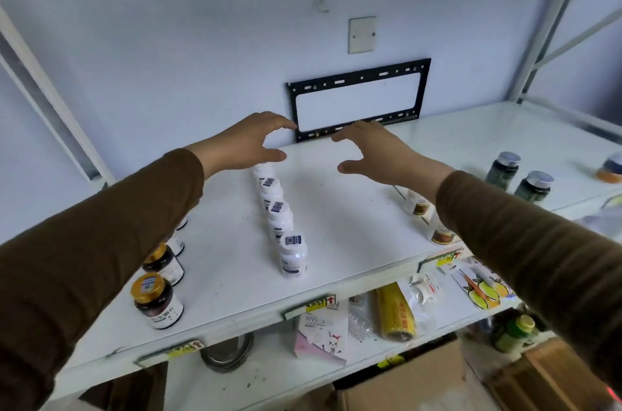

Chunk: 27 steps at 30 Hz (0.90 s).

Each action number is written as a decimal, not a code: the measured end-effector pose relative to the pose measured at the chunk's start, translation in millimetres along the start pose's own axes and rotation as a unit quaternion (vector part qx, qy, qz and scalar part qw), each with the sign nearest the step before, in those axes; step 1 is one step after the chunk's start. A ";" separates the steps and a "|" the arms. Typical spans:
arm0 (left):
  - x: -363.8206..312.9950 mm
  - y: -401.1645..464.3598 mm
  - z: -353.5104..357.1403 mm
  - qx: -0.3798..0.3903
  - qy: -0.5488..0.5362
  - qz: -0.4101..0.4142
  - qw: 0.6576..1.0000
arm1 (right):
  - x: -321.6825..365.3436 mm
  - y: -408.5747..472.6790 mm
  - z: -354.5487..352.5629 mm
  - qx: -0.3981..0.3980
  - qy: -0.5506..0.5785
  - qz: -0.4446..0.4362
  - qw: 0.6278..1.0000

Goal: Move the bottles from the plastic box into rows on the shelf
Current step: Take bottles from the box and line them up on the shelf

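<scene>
From the head camera, your left hand (250,141) and right hand (373,151) reach over the back of the white top shelf (353,225), both empty, fingers spread and curved, thumbs facing each other with bare shelf between them. Your left hand hovers just above the far end of a row of white bottles (281,225), which runs front to back down the middle of the shelf, each bottle upright with a barcode label on its cap. Whether your fingers touch the farthest bottle cannot be told. To the left, partly behind your brown sleeve (101,242), stands a row of dark jars with gold lids (158,299). At right, two green bottles (518,180) stand near the shelf's front edge. The plastic box is out of view.
</scene>
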State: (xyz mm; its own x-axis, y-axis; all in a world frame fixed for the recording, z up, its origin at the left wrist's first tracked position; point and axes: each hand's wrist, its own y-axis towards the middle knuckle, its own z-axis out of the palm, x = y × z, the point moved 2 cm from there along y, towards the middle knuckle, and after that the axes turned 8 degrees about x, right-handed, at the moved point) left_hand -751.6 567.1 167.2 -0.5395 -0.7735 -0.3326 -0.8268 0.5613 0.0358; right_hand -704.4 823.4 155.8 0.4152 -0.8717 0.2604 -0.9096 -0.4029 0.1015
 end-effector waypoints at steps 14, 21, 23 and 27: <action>-217.1 73.5 94.2 0.042 0.004 0.120 0.992 | -137.8 -185.3 -37.7 -0.043 -0.009 0.112 0.993; -337.4 92.8 178.9 0.070 -0.044 0.121 0.989 | -222.0 -304.8 -46.9 -0.006 -0.009 0.153 0.988; -365.1 97.5 208.1 0.079 -0.067 0.132 0.986 | -245.5 -335.8 -41.7 0.008 -0.008 0.170 0.985; -404.9 109.7 265.6 0.120 -0.101 0.131 0.979 | -290.0 -387.6 -23.6 0.036 0.009 0.205 0.978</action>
State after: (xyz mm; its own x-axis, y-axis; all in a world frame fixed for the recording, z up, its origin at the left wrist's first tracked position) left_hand -581.6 1020.0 55.5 -0.6657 -0.5331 -0.5222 -0.5903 0.8043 -0.0686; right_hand -472.7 1239.0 63.6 0.0153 -0.9593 0.2819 -0.9959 -0.0399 -0.0817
